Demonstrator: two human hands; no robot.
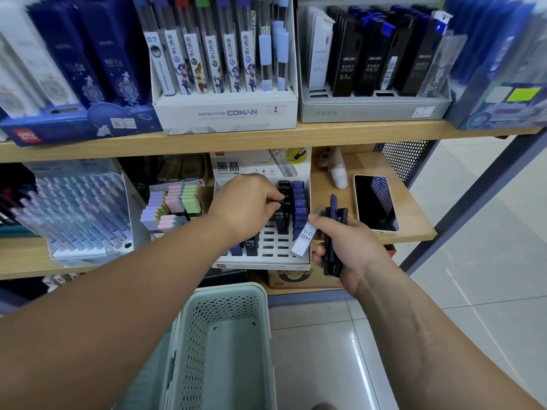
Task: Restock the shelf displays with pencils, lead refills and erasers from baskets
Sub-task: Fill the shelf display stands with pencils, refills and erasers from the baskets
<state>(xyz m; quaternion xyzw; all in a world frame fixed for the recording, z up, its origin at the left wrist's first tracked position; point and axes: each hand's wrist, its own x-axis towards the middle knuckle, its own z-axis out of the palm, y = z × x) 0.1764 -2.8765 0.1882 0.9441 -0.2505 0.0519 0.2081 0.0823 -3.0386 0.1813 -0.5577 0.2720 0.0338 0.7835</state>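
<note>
- The left hand (245, 202) reached into a white slotted display tray (266, 253) on the lower shelf, its fingertips pinched on a black lead refill case (282, 196) standing in the tray's back rows.
- Cases in that tray read "HB 0.5"; a black column stood beside a blue column (299, 202), and many front slots showed as dark gaps.
- The right hand (349, 247) was closed around a bundle of dark blue and black refill cases (333, 232), with a white case (305, 239) marked "HB 0.5" sticking out between thumb and fingers, just beside the tray's right edge.
- The card behind the tray carried large Chinese characters and another "HB 0.5" picture.
- On the upper shelf a white box (226, 112) read "DETECTIVE CONAN" with a tag "2"; its tubes were marked "0.7".
- To its right, a grey box (373, 109) held black cases printed "deli" and "0.7".
- A blue box (80, 125) at upper left bore a red "deli" logo.
- Pastel erasers (174, 205) sat left of the tray; a phone (376, 202) lay face up on the shelf to the right.
- A pale green perforated basket (225, 344) stood below, between the forearms.
</note>
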